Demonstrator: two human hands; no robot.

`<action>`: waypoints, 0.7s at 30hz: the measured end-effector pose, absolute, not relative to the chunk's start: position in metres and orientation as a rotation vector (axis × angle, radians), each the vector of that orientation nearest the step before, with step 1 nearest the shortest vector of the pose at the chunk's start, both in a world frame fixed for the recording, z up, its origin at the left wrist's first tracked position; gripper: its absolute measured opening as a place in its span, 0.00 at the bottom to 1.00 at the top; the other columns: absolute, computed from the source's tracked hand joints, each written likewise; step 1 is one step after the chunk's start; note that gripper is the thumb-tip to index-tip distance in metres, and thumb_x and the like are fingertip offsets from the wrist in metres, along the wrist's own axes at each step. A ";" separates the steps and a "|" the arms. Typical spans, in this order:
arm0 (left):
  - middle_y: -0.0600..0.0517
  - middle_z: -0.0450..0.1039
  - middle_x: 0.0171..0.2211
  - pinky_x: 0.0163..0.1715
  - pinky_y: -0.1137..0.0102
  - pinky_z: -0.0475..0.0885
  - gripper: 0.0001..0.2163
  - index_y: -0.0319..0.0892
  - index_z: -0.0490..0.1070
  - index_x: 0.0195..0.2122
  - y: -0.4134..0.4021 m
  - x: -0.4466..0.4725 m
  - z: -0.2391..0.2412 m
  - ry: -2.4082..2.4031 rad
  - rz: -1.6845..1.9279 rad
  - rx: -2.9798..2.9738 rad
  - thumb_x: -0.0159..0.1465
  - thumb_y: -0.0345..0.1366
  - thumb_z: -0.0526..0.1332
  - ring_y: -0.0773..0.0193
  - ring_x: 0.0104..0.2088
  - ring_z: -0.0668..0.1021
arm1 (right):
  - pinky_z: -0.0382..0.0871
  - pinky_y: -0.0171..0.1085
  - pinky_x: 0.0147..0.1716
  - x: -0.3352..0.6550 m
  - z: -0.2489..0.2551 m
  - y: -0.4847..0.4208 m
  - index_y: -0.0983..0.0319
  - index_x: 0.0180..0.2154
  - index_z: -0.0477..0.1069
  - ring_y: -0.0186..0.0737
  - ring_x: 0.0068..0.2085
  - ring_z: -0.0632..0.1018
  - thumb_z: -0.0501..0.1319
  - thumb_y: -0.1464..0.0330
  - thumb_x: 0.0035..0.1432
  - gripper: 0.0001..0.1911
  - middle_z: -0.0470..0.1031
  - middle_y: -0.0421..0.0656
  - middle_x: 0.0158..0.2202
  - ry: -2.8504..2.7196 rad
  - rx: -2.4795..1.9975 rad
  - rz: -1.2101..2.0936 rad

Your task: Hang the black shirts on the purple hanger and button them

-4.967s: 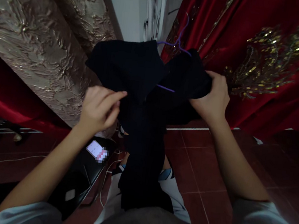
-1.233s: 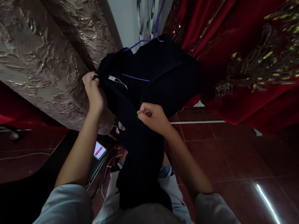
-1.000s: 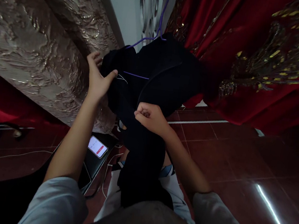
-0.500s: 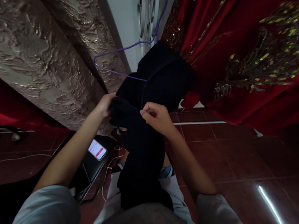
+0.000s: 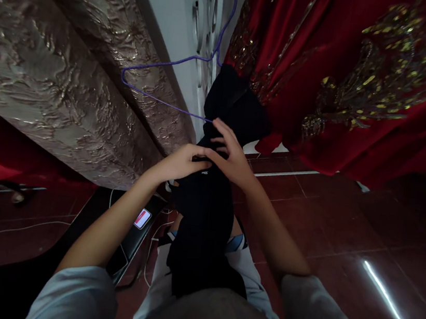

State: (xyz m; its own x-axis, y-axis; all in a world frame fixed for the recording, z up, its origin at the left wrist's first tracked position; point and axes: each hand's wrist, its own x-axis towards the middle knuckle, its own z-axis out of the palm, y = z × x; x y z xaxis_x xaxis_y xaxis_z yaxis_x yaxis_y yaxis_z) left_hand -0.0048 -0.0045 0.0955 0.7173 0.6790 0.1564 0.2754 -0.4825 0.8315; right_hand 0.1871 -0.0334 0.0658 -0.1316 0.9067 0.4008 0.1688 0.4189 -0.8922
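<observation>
A black garment lies over my lap and rises to a thin purple wire hanger, whose right half is inside the cloth. My left hand is closed on the bunched garment, thumb and fingers bent around a fold. Close against it, my right hand rests over the cloth with its fingers spread. Its thumb reaches the left fingertips, and its forefinger is by the hanger's lower bar. A tiny white mark shows on the fabric below the hands. The hanger's left half is bare.
Left of me, a phone with a lit screen lies on a black seat. Beige textured drapery hangs at left, red sequined fabric at right. A white metal frame stands behind the hanger, above a red tiled floor.
My left hand has moved right with the cloth to meet my right hand. The right hand's fingers have spread and reached upward. The hanger has shifted slightly left, and the cloth is bunched narrower.
</observation>
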 end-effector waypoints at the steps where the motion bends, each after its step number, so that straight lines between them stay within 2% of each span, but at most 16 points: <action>1: 0.50 0.80 0.38 0.45 0.63 0.75 0.08 0.44 0.80 0.39 -0.007 -0.005 0.095 0.728 0.609 2.066 0.65 0.37 0.63 0.57 0.40 0.80 | 0.75 0.45 0.52 0.189 0.065 -0.025 0.49 0.72 0.52 0.48 0.59 0.73 0.67 0.57 0.58 0.45 0.46 0.47 0.76 -1.560 -1.018 0.835; 2: 0.50 0.80 0.37 0.43 0.65 0.75 0.07 0.44 0.80 0.39 -0.009 -0.007 0.094 0.746 0.629 2.048 0.65 0.38 0.63 0.58 0.39 0.80 | 0.76 0.45 0.53 0.191 0.064 -0.018 0.49 0.73 0.47 0.50 0.60 0.72 0.68 0.56 0.57 0.49 0.42 0.47 0.77 -1.507 -1.066 0.810; 4: 0.51 0.78 0.33 0.35 0.69 0.75 0.07 0.43 0.79 0.35 -0.010 -0.011 0.091 0.795 0.688 1.967 0.64 0.39 0.65 0.61 0.33 0.79 | 0.76 0.45 0.53 0.198 0.057 -0.008 0.49 0.75 0.40 0.51 0.62 0.71 0.68 0.55 0.56 0.54 0.39 0.47 0.77 -1.368 -1.142 0.737; 7: 0.53 0.73 0.26 0.23 0.74 0.68 0.10 0.41 0.76 0.29 -0.009 -0.017 0.088 0.851 0.763 1.734 0.62 0.42 0.68 0.66 0.25 0.75 | 0.74 0.46 0.57 0.209 0.045 -0.008 0.49 0.75 0.38 0.50 0.63 0.70 0.65 0.55 0.58 0.52 0.39 0.47 0.76 -1.181 -1.212 0.636; 9: 0.53 0.72 0.25 0.21 0.75 0.66 0.11 0.40 0.75 0.29 -0.009 -0.016 0.086 0.875 0.828 1.536 0.60 0.42 0.70 0.67 0.22 0.73 | 0.72 0.48 0.59 0.212 0.039 -0.016 0.51 0.74 0.39 0.50 0.64 0.69 0.65 0.56 0.58 0.52 0.41 0.50 0.76 -1.102 -1.265 0.630; 11: 0.52 0.74 0.25 0.20 0.75 0.67 0.11 0.41 0.75 0.31 -0.010 -0.013 0.086 0.891 0.925 1.354 0.58 0.42 0.72 0.67 0.22 0.74 | 0.68 0.51 0.62 0.210 0.038 -0.027 0.54 0.73 0.46 0.52 0.65 0.69 0.67 0.56 0.57 0.50 0.49 0.53 0.74 -1.081 -1.313 0.684; 13: 0.52 0.75 0.26 0.21 0.75 0.69 0.12 0.41 0.74 0.32 -0.012 -0.008 0.088 0.894 1.008 1.249 0.57 0.42 0.72 0.67 0.22 0.74 | 0.65 0.52 0.65 0.202 0.044 -0.039 0.58 0.68 0.60 0.52 0.64 0.70 0.67 0.53 0.58 0.40 0.63 0.54 0.68 -1.146 -1.308 0.821; 15: 0.52 0.75 0.26 0.21 0.74 0.70 0.12 0.42 0.74 0.33 -0.015 -0.003 0.091 0.896 1.067 1.244 0.58 0.43 0.72 0.67 0.22 0.75 | 0.67 0.49 0.63 0.190 0.056 -0.050 0.60 0.58 0.72 0.49 0.61 0.74 0.64 0.49 0.62 0.30 0.74 0.51 0.59 -1.312 -1.183 1.070; 18: 0.52 0.75 0.29 0.23 0.73 0.71 0.12 0.43 0.74 0.36 -0.018 0.001 0.102 0.906 1.218 1.382 0.62 0.46 0.70 0.65 0.25 0.76 | 0.73 0.43 0.57 0.171 0.075 -0.061 0.60 0.52 0.76 0.45 0.55 0.78 0.65 0.50 0.61 0.25 0.79 0.46 0.51 -1.569 -0.843 1.364; 21: 0.48 0.79 0.41 0.39 0.68 0.76 0.15 0.43 0.78 0.40 -0.016 -0.004 0.111 0.852 1.418 1.675 0.70 0.50 0.61 0.61 0.38 0.80 | 0.75 0.42 0.51 0.160 0.086 -0.064 0.63 0.47 0.75 0.45 0.50 0.79 0.71 0.55 0.55 0.23 0.79 0.45 0.45 -1.676 -0.735 1.397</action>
